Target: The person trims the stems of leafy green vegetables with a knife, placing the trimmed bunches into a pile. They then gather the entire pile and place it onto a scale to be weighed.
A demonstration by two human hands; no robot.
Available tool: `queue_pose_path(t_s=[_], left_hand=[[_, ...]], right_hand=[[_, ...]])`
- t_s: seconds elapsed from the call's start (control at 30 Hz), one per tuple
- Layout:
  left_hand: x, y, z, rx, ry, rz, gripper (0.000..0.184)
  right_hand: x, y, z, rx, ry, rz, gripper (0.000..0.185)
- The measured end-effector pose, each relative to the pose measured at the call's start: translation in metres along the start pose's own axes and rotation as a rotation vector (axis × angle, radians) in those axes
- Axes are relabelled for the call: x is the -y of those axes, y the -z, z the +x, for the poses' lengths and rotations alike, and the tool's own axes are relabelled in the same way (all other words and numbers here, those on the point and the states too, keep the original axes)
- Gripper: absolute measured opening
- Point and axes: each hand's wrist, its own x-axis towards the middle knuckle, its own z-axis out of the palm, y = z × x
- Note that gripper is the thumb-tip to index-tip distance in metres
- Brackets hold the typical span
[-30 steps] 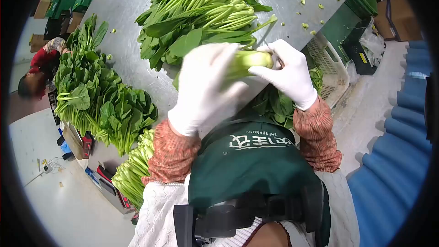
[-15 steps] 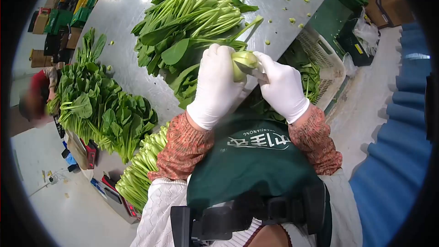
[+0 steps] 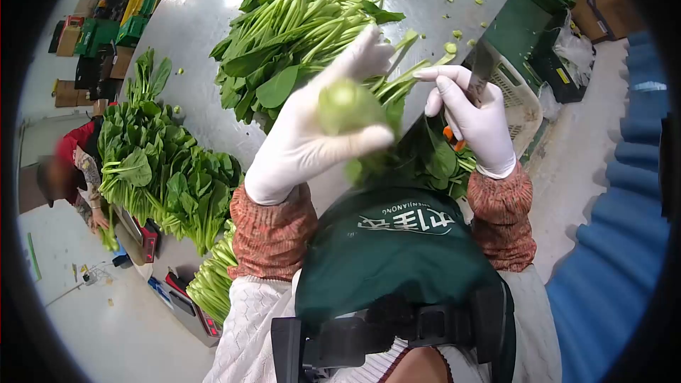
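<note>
White "SHENJIANONG" lettering (image 3: 408,208), upside down, on green apron (image 3: 397,269); larger characters (image 3: 408,223) alongside not clearly readable.

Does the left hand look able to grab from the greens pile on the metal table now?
Probably not yet: the greens pile lies just beyond the left hand, but a blurred bunch sits between its spread fingers and thumb, likely needing setting down first.

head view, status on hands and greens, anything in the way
Left hand open around blurred green vegetable; right hand holding orange-handled knife; leafy pile beyond, no obstruction evident.
</note>
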Motion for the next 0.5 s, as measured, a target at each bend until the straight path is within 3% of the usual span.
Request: queue_pose_path(t_s=[0.03, 0.07, 0.17, 0.2, 0.23, 0.3, 0.37, 0.4, 0.5], left_hand=[[-0.002, 0.002, 0.002, -0.066, 0.089, 0.004, 0.082], [0.011, 0.006, 0.009, -0.095, 0.096, 0.218, 0.069], [0.016, -0.010, 0.009, -0.254, 0.137, -0.137, 0.037], [0.015, -0.009, 0.010, -0.252, 0.178, -0.043, 0.034], [0.018, -0.011, 0.010, -0.257, 0.174, -0.059, 0.033], [0.022, -0.012, 0.013, -0.276, 0.147, -0.085, 0.031], [0.022, -0.007, 0.010, -0.248, 0.189, -0.176, 0.034], [0.022, -0.006, 0.009, -0.240, 0.187, -0.220, 0.035], [0.035, -0.006, 0.011, -0.308, 0.214, -0.222, 0.036]], right_hand=[[-0.005, -0.004, 0.002, -0.017, 0.100, 0.009, 0.019], [-0.014, -0.011, 0.005, -0.028, 0.202, 0.016, 0.018], [0.003, -0.022, 0.007, 0.022, 0.344, -0.273, 0.032], [0.004, -0.026, 0.010, 0.052, 0.381, -0.346, 0.039], [-0.005, -0.030, 0.016, 0.033, 0.562, -0.450, 0.042], [-0.007, -0.021, 0.021, 0.153, 0.221, -0.281, 0.035], [0.002, -0.009, 0.022, 0.118, -0.172, 0.029, 0.028], [-0.026, -0.010, 0.030, 0.060, 0.076, 0.053, 0.022], [-0.022, -0.019, 0.023, -0.165, 0.136, -0.057, 0.022]])
